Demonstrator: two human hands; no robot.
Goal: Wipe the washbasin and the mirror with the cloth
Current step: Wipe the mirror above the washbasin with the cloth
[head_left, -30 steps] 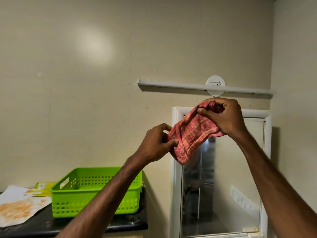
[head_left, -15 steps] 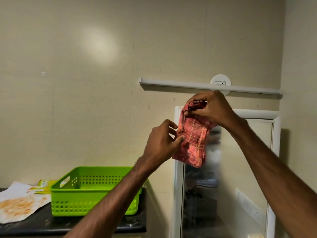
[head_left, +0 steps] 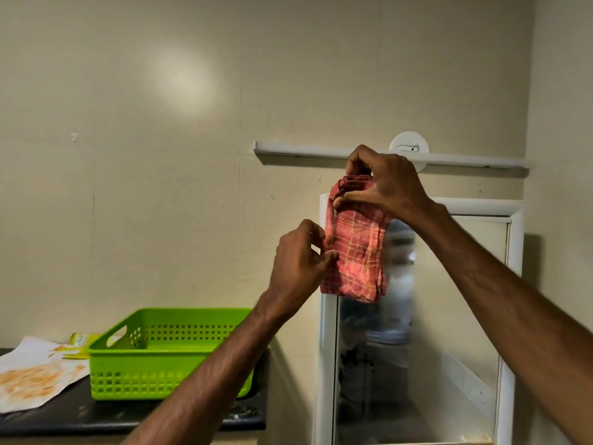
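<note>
A red checked cloth [head_left: 356,252] hangs folded in front of the top left corner of the white-framed mirror [head_left: 449,316]. My right hand [head_left: 385,184] grips the cloth's bunched top edge from above. My left hand [head_left: 301,258] pinches the cloth's left edge at mid height. The mirror glass shows a blurred reflection of a person. The washbasin is out of view.
A green plastic basket [head_left: 167,358] stands on a black counter [head_left: 80,415] at the lower left, with stained paper [head_left: 32,377] beside it. A white tube light [head_left: 321,152] runs along the beige wall above the mirror. A side wall closes in on the right.
The cloth has gone from stretched out slantwise between both hands to hanging folded and upright. My right hand rose a little and my left hand moved closer to the cloth's edge.
</note>
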